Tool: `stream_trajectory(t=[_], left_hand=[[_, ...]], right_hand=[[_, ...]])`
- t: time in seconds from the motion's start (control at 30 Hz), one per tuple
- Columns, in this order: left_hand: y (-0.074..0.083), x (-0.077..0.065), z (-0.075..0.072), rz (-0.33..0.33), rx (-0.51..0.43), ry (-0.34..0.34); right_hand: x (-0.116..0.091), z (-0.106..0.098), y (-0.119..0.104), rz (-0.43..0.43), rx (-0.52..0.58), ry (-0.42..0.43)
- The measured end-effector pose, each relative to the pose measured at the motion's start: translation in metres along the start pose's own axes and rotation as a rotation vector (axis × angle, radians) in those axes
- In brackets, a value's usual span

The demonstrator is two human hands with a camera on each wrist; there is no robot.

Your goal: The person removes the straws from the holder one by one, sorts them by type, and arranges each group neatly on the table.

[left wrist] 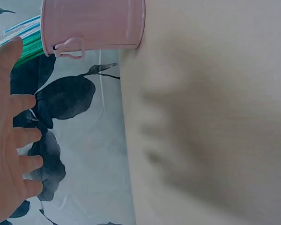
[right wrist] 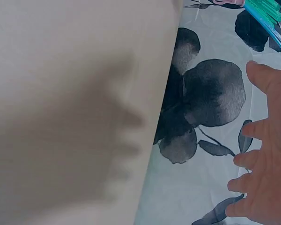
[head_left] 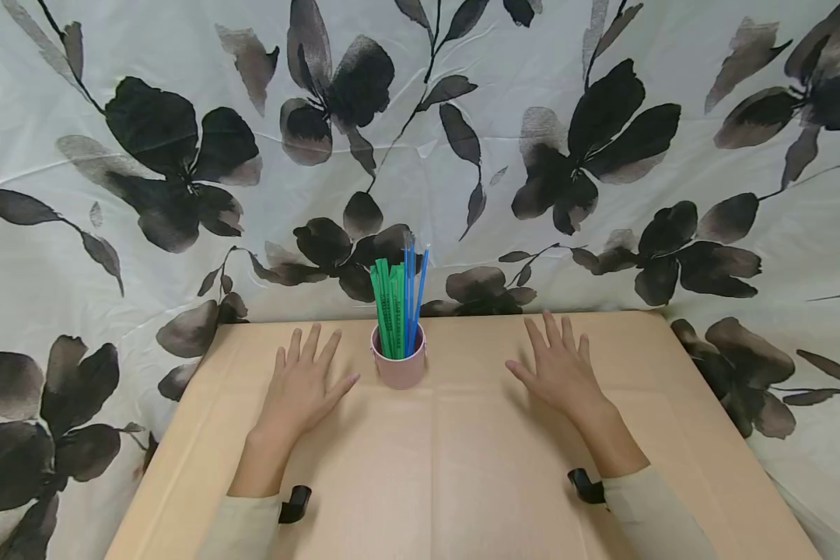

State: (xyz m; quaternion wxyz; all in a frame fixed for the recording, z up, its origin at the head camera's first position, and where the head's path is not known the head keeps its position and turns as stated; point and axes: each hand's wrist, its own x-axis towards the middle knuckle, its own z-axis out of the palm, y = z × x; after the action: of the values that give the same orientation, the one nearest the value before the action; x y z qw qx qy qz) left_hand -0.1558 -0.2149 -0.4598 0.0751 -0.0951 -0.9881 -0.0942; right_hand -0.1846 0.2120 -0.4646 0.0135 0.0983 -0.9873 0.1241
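Observation:
A pink bucket-shaped cup [head_left: 400,373] stands upright near the table's far edge, between the two hands. Several green sticks with dark print [head_left: 388,307] and several slim blue sticks with clear tops [head_left: 411,299] lean inside it. To the cup's left, my left hand [head_left: 299,393] is held palm down over the table with fingers spread, its thumb pointing at the cup. My right hand [head_left: 563,369] hovers the same way, farther off on the right. Both hold nothing, and their shadows fall on the tabletop. The left wrist view shows the cup's small side loop [left wrist: 71,48].
The light wood-toned table [head_left: 434,467] has a faint crease running down its middle. Behind and beside it hangs a white cloth with dark flowers [head_left: 462,194]. A black strap piece shows at the left wrist [head_left: 295,504] and another at the right wrist [head_left: 586,486].

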Motion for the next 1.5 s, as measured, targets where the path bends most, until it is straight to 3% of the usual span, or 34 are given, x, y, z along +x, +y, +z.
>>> stream_trajectory(t=[0.43,0.8,1.3,1.5], left_hand=[[-0.003,0.011,-0.002,0.047,0.005,-0.04],[0.001,0.019,0.005,0.125,-0.018,-0.031],[0.01,0.037,0.025,0.214,-0.255,0.013],[0.015,0.043,0.03,0.223,-0.317,0.025]], right_hand=[[0.013,0.001,0.001,-0.045,-0.031,0.007],[0.024,0.003,-0.003,-0.09,0.065,0.048],[0.051,-0.003,-0.015,-0.154,0.171,0.055],[0.055,0.002,-0.019,-0.135,0.292,0.017]])
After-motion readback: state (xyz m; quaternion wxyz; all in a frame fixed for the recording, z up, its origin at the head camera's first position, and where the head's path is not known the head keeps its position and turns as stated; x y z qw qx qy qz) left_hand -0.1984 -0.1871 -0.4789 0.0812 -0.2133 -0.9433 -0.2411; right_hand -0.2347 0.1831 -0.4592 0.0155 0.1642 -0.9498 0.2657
